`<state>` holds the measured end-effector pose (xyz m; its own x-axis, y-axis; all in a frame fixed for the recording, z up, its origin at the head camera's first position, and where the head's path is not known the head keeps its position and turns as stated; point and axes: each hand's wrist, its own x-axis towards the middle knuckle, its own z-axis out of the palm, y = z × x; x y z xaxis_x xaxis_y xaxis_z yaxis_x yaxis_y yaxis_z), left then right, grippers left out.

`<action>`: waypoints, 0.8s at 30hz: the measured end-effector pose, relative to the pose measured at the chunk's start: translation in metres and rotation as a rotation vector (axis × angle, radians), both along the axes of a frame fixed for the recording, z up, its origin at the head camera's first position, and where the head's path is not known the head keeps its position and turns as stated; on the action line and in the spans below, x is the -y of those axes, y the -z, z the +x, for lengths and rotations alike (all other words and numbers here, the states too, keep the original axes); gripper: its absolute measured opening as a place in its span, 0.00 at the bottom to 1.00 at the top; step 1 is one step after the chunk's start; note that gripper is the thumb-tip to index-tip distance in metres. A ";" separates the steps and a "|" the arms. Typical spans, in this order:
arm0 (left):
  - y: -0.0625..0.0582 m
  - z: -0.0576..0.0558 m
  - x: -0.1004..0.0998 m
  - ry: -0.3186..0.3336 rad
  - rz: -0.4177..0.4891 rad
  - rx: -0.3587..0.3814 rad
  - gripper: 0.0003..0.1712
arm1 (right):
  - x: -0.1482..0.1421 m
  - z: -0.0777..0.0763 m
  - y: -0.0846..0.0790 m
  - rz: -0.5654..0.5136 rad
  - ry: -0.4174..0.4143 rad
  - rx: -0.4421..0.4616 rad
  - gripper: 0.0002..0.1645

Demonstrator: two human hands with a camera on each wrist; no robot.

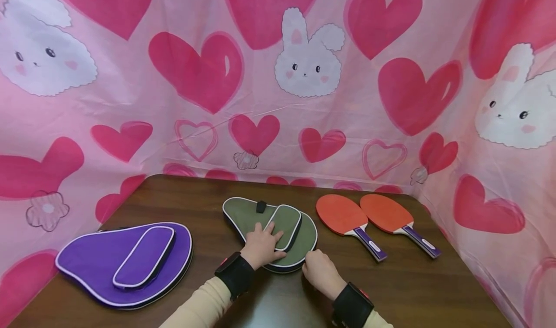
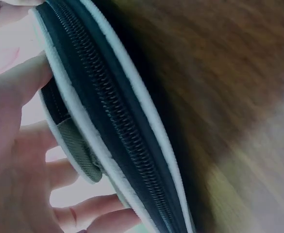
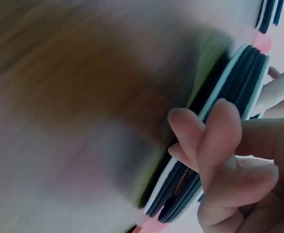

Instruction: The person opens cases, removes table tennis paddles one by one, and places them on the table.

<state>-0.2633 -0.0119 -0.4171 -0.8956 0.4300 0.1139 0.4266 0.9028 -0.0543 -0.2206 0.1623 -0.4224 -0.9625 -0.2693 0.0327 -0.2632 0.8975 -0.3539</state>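
A green table tennis paddle case (image 1: 247,211) with white piping and a small front pocket lies on the table. My left hand (image 1: 262,245) rests on it, fingers spread across the pocket (image 1: 287,221). Black zipper teeth (image 2: 110,104) run along the case's side in the left wrist view. At the near right edge, my right hand (image 1: 322,272) has its fingers curled and pinches the zipper; the pull itself is hidden by the fingers. In the right wrist view, those fingertips (image 3: 223,116) sit against the zipped side, where a narrow gap (image 3: 182,180) shows below them.
A purple paddle case (image 1: 95,260) with a front pocket lies at the left of the brown table (image 1: 204,294). Two orange-red paddles (image 1: 340,213) with purple handles lie at the right. A pink cloth (image 1: 260,106) with hearts and rabbits hangs around the table.
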 end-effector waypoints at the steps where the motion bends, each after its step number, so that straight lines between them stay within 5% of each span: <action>1: 0.000 -0.001 0.000 0.003 -0.003 -0.004 0.32 | 0.002 0.001 0.000 -0.010 0.001 0.003 0.16; 9: -0.010 -0.007 0.009 0.077 -0.029 0.032 0.33 | 0.008 0.002 0.003 -0.077 0.016 0.032 0.17; 16: -0.022 -0.041 0.022 0.287 0.027 0.244 0.34 | 0.005 -0.006 0.000 -0.094 0.032 0.130 0.20; 20: -0.019 -0.058 0.027 0.256 0.061 0.393 0.36 | 0.003 -0.010 -0.001 -0.104 0.038 0.205 0.20; 24: -0.014 -0.065 0.025 0.199 0.077 0.439 0.36 | 0.000 -0.015 -0.001 -0.075 0.039 0.178 0.17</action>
<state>-0.3284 -0.0367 -0.4029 -0.7676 0.6029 -0.2176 0.5589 0.7957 0.2334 -0.2355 0.1625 -0.4211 -0.9644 -0.2352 -0.1207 -0.1561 0.8751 -0.4580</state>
